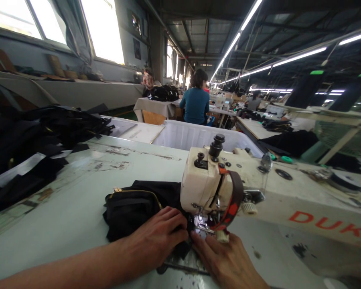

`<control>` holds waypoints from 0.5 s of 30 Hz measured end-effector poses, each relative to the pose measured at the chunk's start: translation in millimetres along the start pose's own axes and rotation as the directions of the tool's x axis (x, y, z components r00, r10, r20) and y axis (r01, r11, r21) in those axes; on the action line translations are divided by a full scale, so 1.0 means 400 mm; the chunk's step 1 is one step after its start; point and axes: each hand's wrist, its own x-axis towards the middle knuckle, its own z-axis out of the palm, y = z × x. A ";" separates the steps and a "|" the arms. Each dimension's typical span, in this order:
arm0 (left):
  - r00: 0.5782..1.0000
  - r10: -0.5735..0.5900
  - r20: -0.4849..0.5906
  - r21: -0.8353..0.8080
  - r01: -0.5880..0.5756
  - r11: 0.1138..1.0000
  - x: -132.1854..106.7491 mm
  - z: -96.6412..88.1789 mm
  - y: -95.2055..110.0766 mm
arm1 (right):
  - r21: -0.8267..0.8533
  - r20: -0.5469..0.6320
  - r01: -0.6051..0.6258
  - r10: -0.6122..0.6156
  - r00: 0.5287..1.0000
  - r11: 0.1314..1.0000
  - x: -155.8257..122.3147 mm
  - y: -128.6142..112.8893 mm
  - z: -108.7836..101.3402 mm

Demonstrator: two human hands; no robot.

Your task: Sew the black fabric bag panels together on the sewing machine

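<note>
A black fabric pouch (126, 212) with a gold zipper lies on the sewing table, its right side running under the head of a white sewing machine (195, 180). My left hand (159, 237) is closed on the pouch's cloth just left of the needle area, fingers curled over it. Close to the lit metal presser foot (203, 225), my right hand (222, 257) rests with its fingers stretched forward, fingertips at the cloth's edge. The machine head and a small pale knob hide part of that hand. The cloth right under the foot is hard to make out.
A heap of black fabric pieces (45, 136) covers the table's left side. Behind the table stands a white plastic bin (180, 134). The machine's long arm (303, 200) extends right. Farther off, a person in a blue top (195, 104) sits at another table.
</note>
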 end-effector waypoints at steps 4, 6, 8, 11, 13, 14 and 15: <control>1.000 0.022 0.000 -0.022 -0.022 1.000 0.003 0.008 -0.009 | -0.037 -0.059 -0.012 0.010 0.998 0.999 0.002 0.003 0.010; 1.000 0.025 0.008 -0.012 -0.025 1.000 0.008 0.007 -0.015 | -0.059 -0.086 -0.037 0.032 0.996 0.998 0.004 0.004 0.015; 1.000 0.018 0.021 0.006 -0.019 1.000 0.012 0.005 -0.020 | -0.058 -0.080 -0.052 0.048 0.996 0.997 0.005 0.006 0.016; 1.000 0.020 0.021 0.030 -0.021 0.999 0.015 0.005 -0.027 | -0.048 -0.062 -0.064 0.061 0.996 0.997 0.005 0.008 0.016; 1.000 0.027 0.009 0.036 -0.027 0.999 0.016 0.008 -0.034 | -0.049 -0.062 -0.075 0.072 0.996 0.996 0.004 0.007 0.015; 1.000 0.030 -0.001 0.040 -0.030 0.999 0.017 0.009 -0.037 | -0.048 -0.068 -0.084 0.081 0.994 0.995 0.005 0.006 0.015; 0.999 0.033 -0.013 0.045 -0.033 0.998 0.018 0.010 -0.040 | -0.044 -0.078 -0.089 0.086 0.993 0.995 0.006 0.005 0.014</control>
